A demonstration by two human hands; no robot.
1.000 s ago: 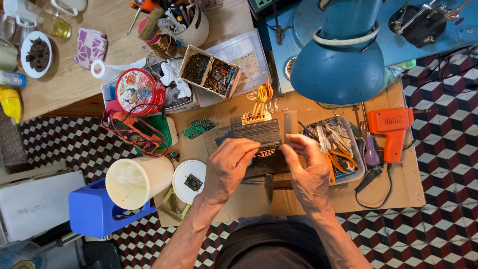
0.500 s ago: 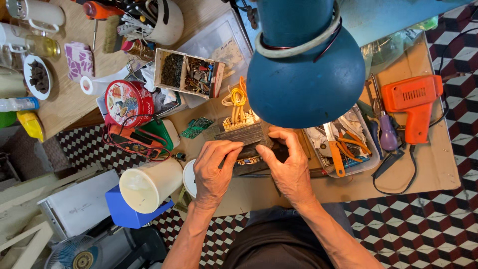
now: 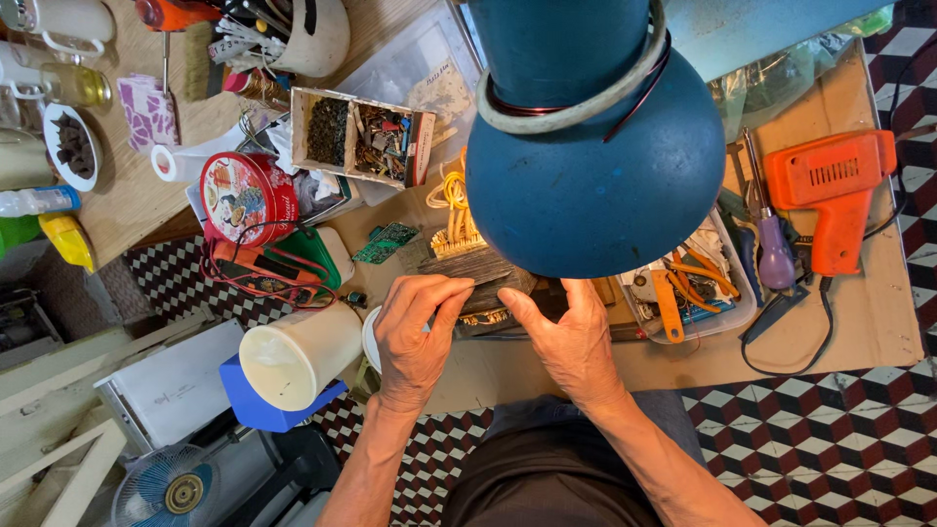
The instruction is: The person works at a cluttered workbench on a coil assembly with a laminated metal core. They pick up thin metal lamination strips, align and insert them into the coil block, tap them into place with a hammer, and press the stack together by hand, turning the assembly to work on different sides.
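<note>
The left hand (image 3: 415, 337) is lying palm down with its fingers curled, and its fingertips are pressing on the near left corner of a dark block of stacked metal plates (image 3: 478, 268). The right hand (image 3: 571, 337) is also lying palm down; its thumb is reaching to the left and touching the near edge of the same block, while its other fingers are going under the lamp shade, so I cannot tell how they are placed. The block is sitting on the brown tabletop (image 3: 859, 322) between the two hands, just on their far side. It is grey-brown and has fine lines across its top, a copper coloured winding is showing at its near edge, and a bunch of yellow wires (image 3: 451, 200) is coming out from its far side. Its right part is hidden by the big blue lamp shade (image 3: 595, 161), which is hanging over the middle of the scene.

Just left of the left hand, a white plastic jar (image 3: 293, 353) is lying on its side on a blue box (image 3: 264, 405). Farther left, a red round tin (image 3: 247, 195) is standing near a small green circuit board (image 3: 386, 242). On the right side, a clear tray with tools (image 3: 688, 288) is standing near the right hand, and an orange soldering gun (image 3: 830, 195) is lying beyond it.
</note>
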